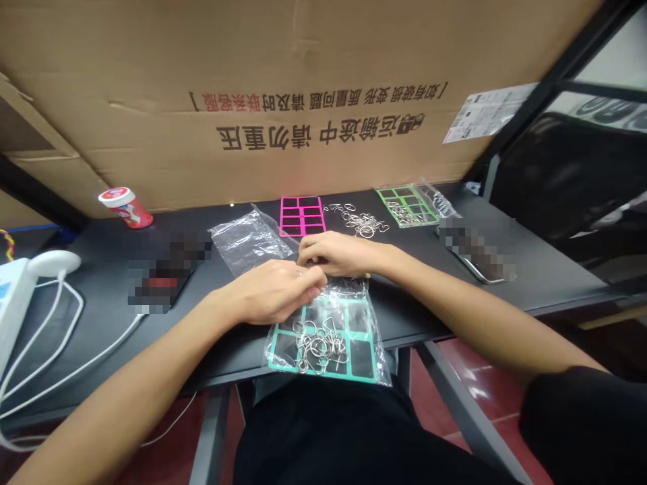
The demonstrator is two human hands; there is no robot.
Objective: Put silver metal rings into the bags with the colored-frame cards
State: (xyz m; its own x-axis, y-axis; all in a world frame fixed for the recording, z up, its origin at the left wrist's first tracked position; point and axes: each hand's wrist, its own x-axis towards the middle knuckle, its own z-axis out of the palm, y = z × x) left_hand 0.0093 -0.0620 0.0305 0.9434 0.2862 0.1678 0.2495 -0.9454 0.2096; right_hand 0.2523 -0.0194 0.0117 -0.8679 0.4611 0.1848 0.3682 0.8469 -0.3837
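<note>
Head view: tall brown cardboard carton panel (303,87) with black and red Chinese print, upright behind matte black desktop (548,269). Along far side of desktop: magenta grid card with black panels (302,215), green grid card with black panels (407,205), and loose silver wire rings (361,223) between them. Left of those, crumpled clear plastic bag (250,239), just beside left hand (273,291). Farther left, red-and-white cylindrical tub (125,207) and white cable (65,357). Two pixelated flat objects (169,273) (475,249) on either side, too blurred to identify.

Near side: teal grid card in clear plastic sleeve (323,372), flat on desktop directly below hands, with tangled silver wire puzzle pieces (318,345) on it. Left hand and right hand (338,254) together above sleeve's top edge, curled fingertips (316,276) meeting. Grip closed toward centre; anything pinched hidden by fingers, so cannot tell.
</note>
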